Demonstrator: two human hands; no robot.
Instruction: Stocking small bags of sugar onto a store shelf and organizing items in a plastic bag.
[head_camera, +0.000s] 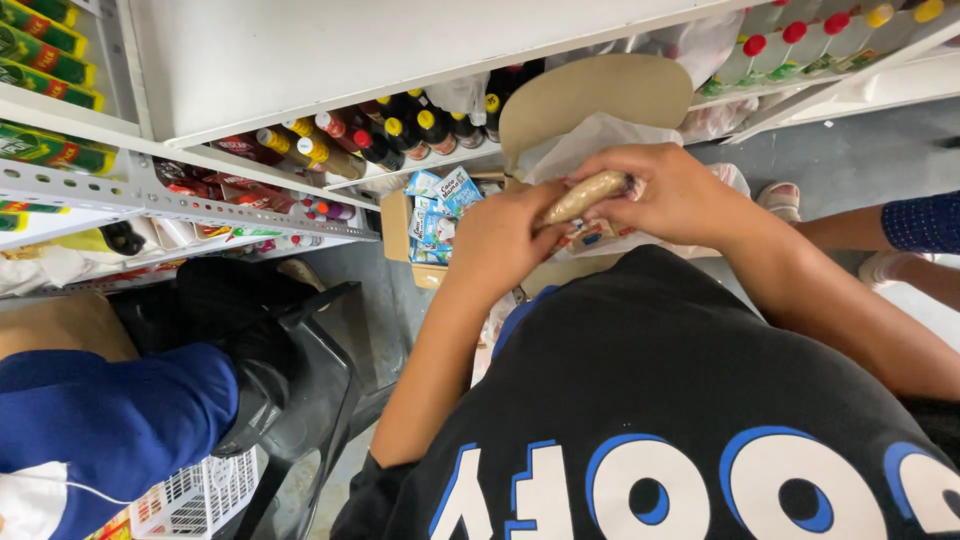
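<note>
Both hands clamped on tan roll (583, 196) mid-frame, left hand (500, 240), right hand (680, 195); box (400, 225) below remains part-filled.

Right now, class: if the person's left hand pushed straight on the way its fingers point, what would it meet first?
The left hand already touches the tan roll; just past it lies the right hand, gripping the other end.

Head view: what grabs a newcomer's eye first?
Dead centre, the left hand and right hand together grip a tan, sausage-shaped roll above an open cardboard box. A smaller carton of blue-and-white packets sits just to its left on the floor. Upper left, white metal shelves hold dark bottles with red and yellow caps.
</note>
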